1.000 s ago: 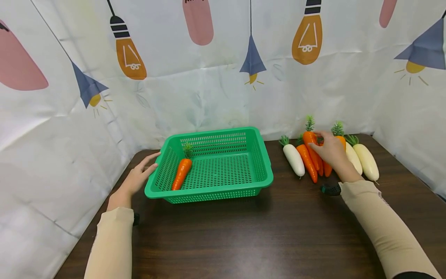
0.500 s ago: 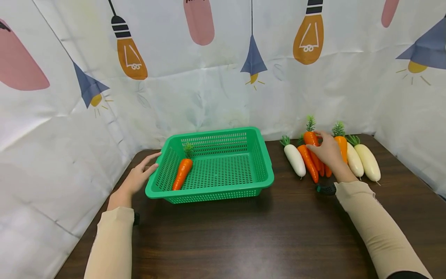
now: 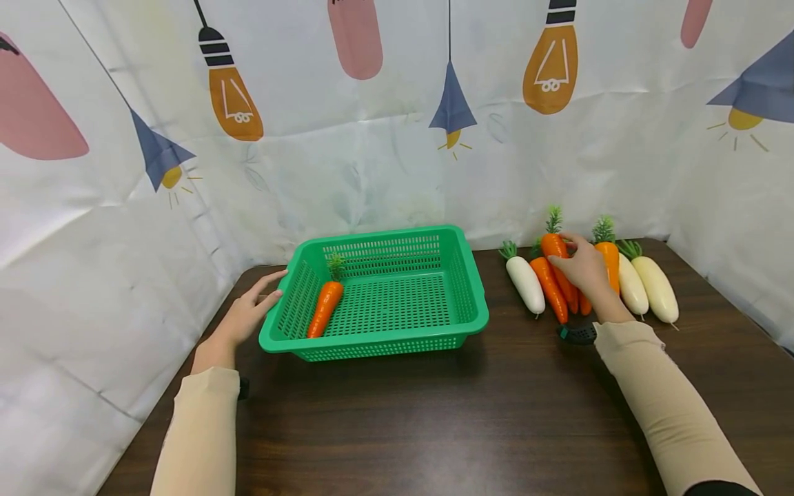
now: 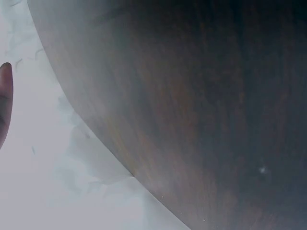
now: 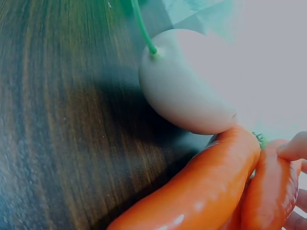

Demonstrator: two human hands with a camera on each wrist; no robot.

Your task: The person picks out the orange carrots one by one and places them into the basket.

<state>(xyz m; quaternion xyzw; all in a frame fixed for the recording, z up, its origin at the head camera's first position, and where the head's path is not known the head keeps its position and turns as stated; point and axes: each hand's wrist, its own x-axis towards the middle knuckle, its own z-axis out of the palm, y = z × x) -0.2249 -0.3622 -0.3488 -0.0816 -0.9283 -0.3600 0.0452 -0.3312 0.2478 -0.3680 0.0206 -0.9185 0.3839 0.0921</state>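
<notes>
In the head view my left hand (image 3: 240,318) rests its fingertips at the left rim of a green plastic basket (image 3: 372,337), its fingers loosely extended. One carrot (image 3: 324,310) with a leafy green top lies inside the basket. On the right, my right hand (image 3: 583,267) pinches a carrot (image 3: 553,246) near its thick upper end, among several others. The right wrist view has the thumb (image 5: 294,147) on that carrot's near side and fingers curled behind it. Another carrot (image 5: 201,187) lies beside it, next to a white radish (image 5: 182,86).
A white radish (image 3: 525,284) is left of the carrots; two paler radishes (image 3: 656,289) lie to their right, beside a carrot (image 3: 609,262). All are on a dark wooden table (image 3: 409,427). A printed curtain (image 3: 384,172) hangs close behind the table and along its sides.
The right hand has shifted slightly left over the carrots, uncovering more of the rightmost carrot, and its fingers have settled around the pinched one. The left hand and basket hold still.
</notes>
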